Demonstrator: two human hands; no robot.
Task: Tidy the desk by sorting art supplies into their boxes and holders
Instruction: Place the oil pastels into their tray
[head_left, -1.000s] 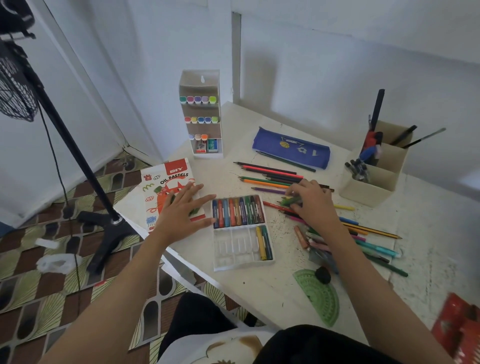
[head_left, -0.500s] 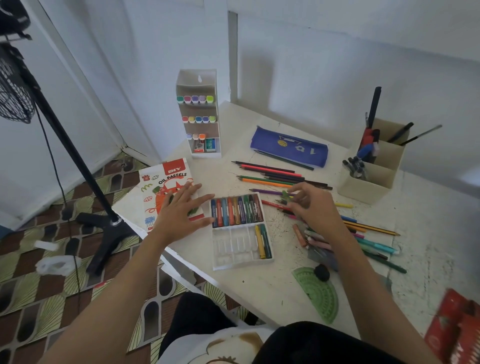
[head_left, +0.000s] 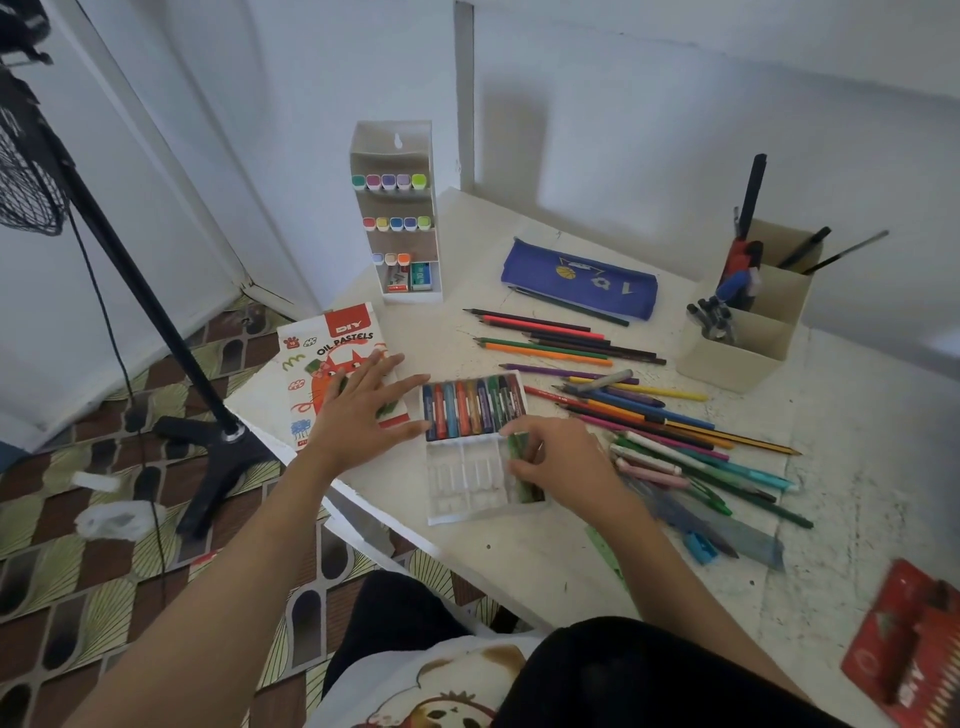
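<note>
Green oil pastel (head_left: 518, 446) now sits over the white plastic tray (head_left: 462, 491), at the right end of its near row. The right hand (head_left: 563, 462) has its grip clamped on it, thumb and fingers curled round the stick.

Half a second back this hand was out among the loose coloured pencils (head_left: 649, 415), lifting the stick from the pile. It has since crossed to the tray.

Left hand (head_left: 363, 410) is unmoved, flat on the oil pastels box (head_left: 322, 358), fingers spread, grip apart, holding nothing.

Far row of the tray is full. Near row shows several bare slots left of the hand, and what lies under the hand is mostly hidden.

Reading: one more pastel is about to be seated, not yet released. A grey stick (head_left: 605, 380) among the pencils looks like another stray pastel. Pencils are unsorted on the surface (head_left: 519, 566), well apart from the pen holder (head_left: 743, 338) and marker rack (head_left: 397, 218). Early in the job.
</note>
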